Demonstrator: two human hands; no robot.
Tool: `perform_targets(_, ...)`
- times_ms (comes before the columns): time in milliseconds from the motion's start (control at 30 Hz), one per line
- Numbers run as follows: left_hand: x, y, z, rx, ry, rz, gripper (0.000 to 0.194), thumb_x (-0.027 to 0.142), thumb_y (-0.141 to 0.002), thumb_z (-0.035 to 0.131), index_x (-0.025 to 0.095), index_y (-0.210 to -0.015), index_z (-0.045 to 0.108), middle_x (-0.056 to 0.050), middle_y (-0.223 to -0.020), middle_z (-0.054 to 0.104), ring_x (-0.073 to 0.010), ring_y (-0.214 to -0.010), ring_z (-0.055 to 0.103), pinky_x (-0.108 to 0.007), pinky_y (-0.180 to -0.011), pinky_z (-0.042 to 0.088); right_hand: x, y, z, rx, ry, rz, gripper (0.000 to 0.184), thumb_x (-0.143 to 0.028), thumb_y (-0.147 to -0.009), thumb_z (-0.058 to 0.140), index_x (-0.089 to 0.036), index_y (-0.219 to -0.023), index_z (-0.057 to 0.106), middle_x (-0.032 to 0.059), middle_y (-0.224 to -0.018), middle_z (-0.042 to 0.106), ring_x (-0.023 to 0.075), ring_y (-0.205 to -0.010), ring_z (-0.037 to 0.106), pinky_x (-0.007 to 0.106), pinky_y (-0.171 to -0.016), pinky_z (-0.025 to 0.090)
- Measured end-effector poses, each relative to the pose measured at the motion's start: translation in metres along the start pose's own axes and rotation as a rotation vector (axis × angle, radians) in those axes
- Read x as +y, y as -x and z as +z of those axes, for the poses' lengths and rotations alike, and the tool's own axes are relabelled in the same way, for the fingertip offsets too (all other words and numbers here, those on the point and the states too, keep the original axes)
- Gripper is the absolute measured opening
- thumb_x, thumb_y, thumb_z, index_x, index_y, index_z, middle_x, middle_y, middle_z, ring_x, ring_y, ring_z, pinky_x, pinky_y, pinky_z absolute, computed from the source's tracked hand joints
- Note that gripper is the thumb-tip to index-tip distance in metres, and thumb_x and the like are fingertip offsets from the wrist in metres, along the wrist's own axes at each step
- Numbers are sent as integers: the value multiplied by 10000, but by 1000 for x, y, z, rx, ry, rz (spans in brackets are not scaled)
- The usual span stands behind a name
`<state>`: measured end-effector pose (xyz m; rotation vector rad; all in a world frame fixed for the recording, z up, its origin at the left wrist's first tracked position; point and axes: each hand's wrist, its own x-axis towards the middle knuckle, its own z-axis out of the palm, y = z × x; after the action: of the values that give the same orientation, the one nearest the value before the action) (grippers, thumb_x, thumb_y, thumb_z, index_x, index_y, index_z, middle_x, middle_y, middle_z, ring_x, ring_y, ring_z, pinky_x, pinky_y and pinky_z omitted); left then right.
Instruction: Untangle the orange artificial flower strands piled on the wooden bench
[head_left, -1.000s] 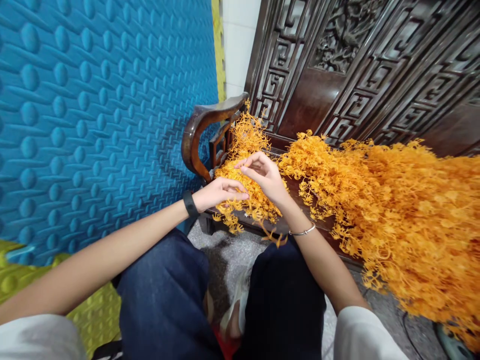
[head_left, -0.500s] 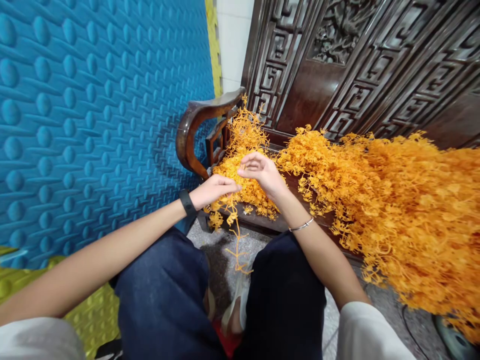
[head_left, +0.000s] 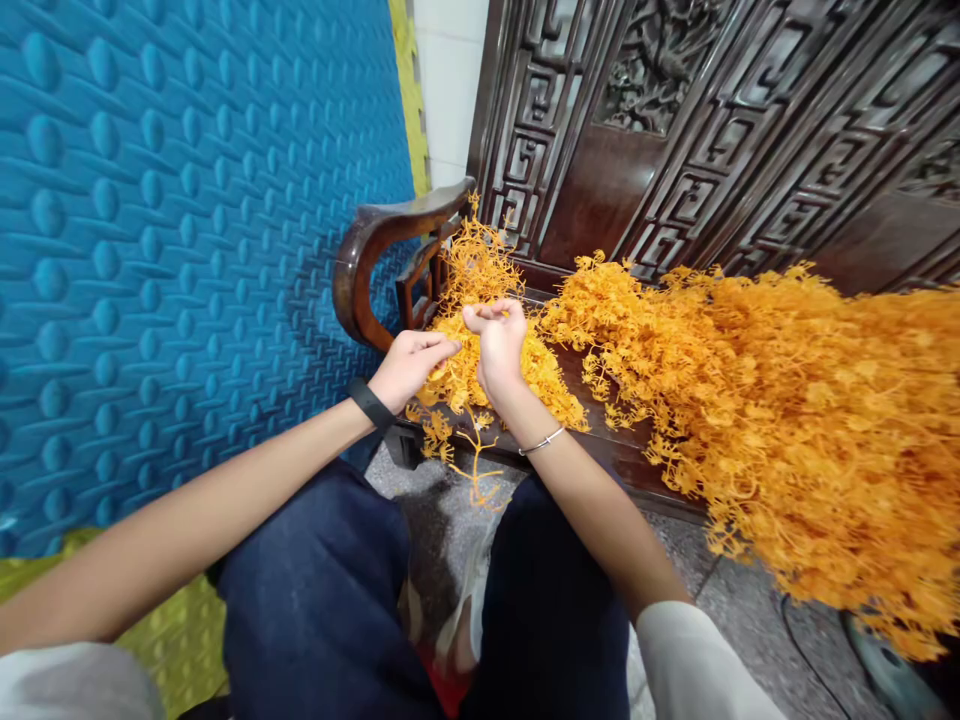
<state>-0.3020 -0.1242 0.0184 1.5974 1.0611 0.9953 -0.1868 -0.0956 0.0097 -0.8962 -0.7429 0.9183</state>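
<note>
Curly, spidery orange sprigs are lying in a loose small heap [head_left: 551, 385] on a glossy dark-brown wooden bench [head_left: 619, 448], while a large, fluffy orange heap [head_left: 795, 430] is spreading along the seat to the right. Behind, a polished dark carved lattice backrest [head_left: 600, 190] is slanting upward; a knobbly blue foam mat [head_left: 150, 250] is filling the left side. The left hand [head_left: 409, 372] is reaching in with its back upward, thumb and forefinger pinching a thin, branching orange sprig [head_left: 475, 465], which is hanging below the fingertips past the bench's front edge. Just beside it, the right hand [head_left: 501, 345] is bending inward, fingers curling toward the thumb; whether they are gripping a strand, I cannot tell.
</note>
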Motion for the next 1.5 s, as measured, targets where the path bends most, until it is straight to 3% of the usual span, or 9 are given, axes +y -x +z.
perform_targets(367,21,9,11,130,190,-73,339,284,-689,587,167,-433,397,59,-428,324,-57,-445,285,-230,-475,214,9,-12,6,18,148,-353,280,-240,-754,507,-244,-766,227,-10,-768,443,105,-766,538,279,-775,483)
perform_targets(500,31,40,13,-14,120,-95,390,274,-728,572,167,-384,422,42,-389,366,-65,-428,310,-239,-478,251,-14,-64,-40,313,183,-299,232,-255,-783,431,-242,-723,208,-14,-722,412,113,-700,531,283,-679,475)
perform_targets(600,34,64,14,-135,133,-103,397,335,-768,572,168,-418,487,29,-441,444,-79,-465,374,-245,-515,306,-30,-97,-83,349,136,-220,316,-183,-677,578,-238,-715,269,-35,-720,466,100,-685,555,272,-699,480)
perform_targets(767,30,85,15,-235,203,-205,381,399,-812,553,162,-520,617,4,-526,561,-98,-514,474,-249,-550,359,-12,-97,-102,113,337,65,246,-163,-554,707,-178,-680,496,-23,-665,556,104,-623,550,272,-652,467)
perform_targets(933,22,88,3,-201,238,-256,323,385,-821,560,143,-636,668,13,-461,530,-100,-488,500,-227,-539,407,14,-100,-97,-103,612,-20,236,-299,-563,734,-155,-682,590,40,-757,646,163,-756,605,338,-773,484)
perform_targets(1100,8,82,-17,-118,228,-331,317,408,-820,566,117,-763,676,-10,-593,613,-62,-349,422,-202,-344,356,19,-105,-98,-133,723,-40,289,-345,-542,760,-157,-675,586,77,-818,662,203,-844,609,375,-862,461)
perform_targets(1200,2,78,-28,-91,220,-337,327,403,-834,554,102,-847,683,-23,-661,640,-41,-301,391,-187,-286,325,3,-83,-85,-263,736,7,306,-404,-591,742,-156,-687,590,71,-804,658,178,-788,612,342,-799,470)
perform_targets(1367,2,72,-38,-14,300,-362,283,350,-851,546,92,-903,652,-49,-714,676,-28,-278,387,-166,-274,333,-34,-13,-49,-849,661,123,378,-533,-736,614,-162,-668,594,33,-664,638,120,-640,599,271,-646,456)
perform_targets(1500,2,70,-43,13,415,-420,238,287,-879,506,83,-889,629,-69,-717,694,-34,-277,422,-158,-283,346,-43,25,-31,-1007,807,93,385,-513,-686,684,-161,-616,543,-10,-564,573,87,-537,513,243,-558,402)
